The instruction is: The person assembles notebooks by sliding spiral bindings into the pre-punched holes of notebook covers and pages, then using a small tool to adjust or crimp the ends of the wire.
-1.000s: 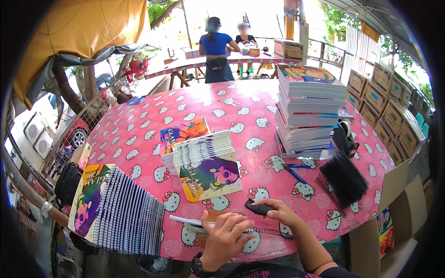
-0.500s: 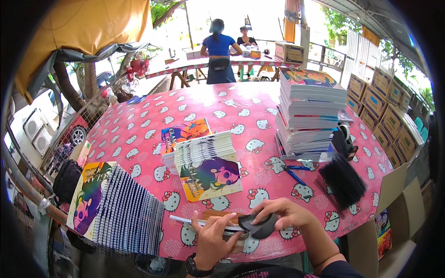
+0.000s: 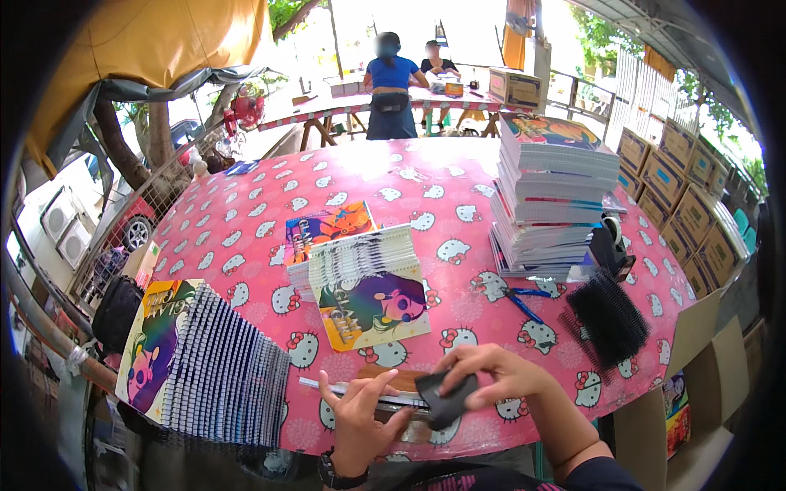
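Observation:
At the near edge of the table my right hand (image 3: 491, 378) grips a dark, flat, bent piece (image 3: 444, 403), thumb and fingers closed on it. Close beside it, my left hand (image 3: 364, 417) has its fingers curled over a narrow white-and-silver strip (image 3: 311, 384), pressing it near a brown wooden piece (image 3: 397, 377). The dark piece meets the strip's right end. How the strip and wood are joined is hidden by my fingers. Beyond my hands lie spiral-bound notebooks (image 3: 378, 307) with a colourful cover, fanned in a small pile.
More spiral notebooks (image 3: 225, 368) stand in a row at the left. A tall notebook stack (image 3: 557, 184) rises at the right, with blue-handled pliers (image 3: 524, 304) and black binding coils (image 3: 607, 319) nearer me. An open carton (image 3: 696, 401) is at lower right. Two people work at a far table.
My right hand has moved slightly left and turned the dark piece, which now shows a flatter, squarer face. My left hand remains on the strip. The whole view has shifted slightly.

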Motion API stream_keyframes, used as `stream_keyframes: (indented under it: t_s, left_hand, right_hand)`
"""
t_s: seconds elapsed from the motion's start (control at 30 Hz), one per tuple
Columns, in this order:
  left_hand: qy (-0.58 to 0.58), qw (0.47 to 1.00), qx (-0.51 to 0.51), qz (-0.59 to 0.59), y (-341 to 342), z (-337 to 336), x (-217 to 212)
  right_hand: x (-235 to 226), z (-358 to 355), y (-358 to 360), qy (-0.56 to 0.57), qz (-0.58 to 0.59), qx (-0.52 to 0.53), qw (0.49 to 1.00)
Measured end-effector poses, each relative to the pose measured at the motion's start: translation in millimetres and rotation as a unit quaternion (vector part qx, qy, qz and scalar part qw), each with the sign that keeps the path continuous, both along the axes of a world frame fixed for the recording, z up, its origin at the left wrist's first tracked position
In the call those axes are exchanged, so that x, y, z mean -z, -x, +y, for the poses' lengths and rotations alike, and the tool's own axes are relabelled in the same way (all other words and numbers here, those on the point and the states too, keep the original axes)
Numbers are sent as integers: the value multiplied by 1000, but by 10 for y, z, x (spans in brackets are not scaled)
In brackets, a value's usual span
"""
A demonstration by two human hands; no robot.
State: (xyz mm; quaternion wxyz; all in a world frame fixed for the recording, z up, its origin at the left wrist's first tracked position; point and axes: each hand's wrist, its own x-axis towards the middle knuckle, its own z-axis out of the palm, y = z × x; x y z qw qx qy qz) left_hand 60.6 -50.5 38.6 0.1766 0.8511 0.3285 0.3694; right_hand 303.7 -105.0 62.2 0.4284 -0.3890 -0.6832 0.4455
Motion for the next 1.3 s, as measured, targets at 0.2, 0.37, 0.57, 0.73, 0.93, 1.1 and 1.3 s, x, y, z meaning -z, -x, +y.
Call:
stream_keyframes:
  t_s: [0.2,0.37,0.57,0.73,0.93,1.1,1.3]
  left_hand:
    - [-3,1000,-12,9,69,48,19]
    - [0,1000,-15,-2,79,89,21]
    - [5,1000,-21,-9,104,134,-5]
    - [21,999,-38,-5,220,193,-33]
    - [0,999,-44,13,337,246,-24]
    - [7,985,-89,-149,449,342,122]
    - [364,792,60,-486,511,487,567]
  right_hand:
    - [-26,172,0,-24,-104,27,994]
    - [-22,261,-76,23,-112,102,988]
    - [41,401,28,13,-136,58,989]
    - [114,476,108,-24,-172,64,983]
    - [44,448,225,-10,-56,-16,998]
    - [58,532,199,-57,-89,22,994]
    - [-52,592,261,-71,-123,33,989]
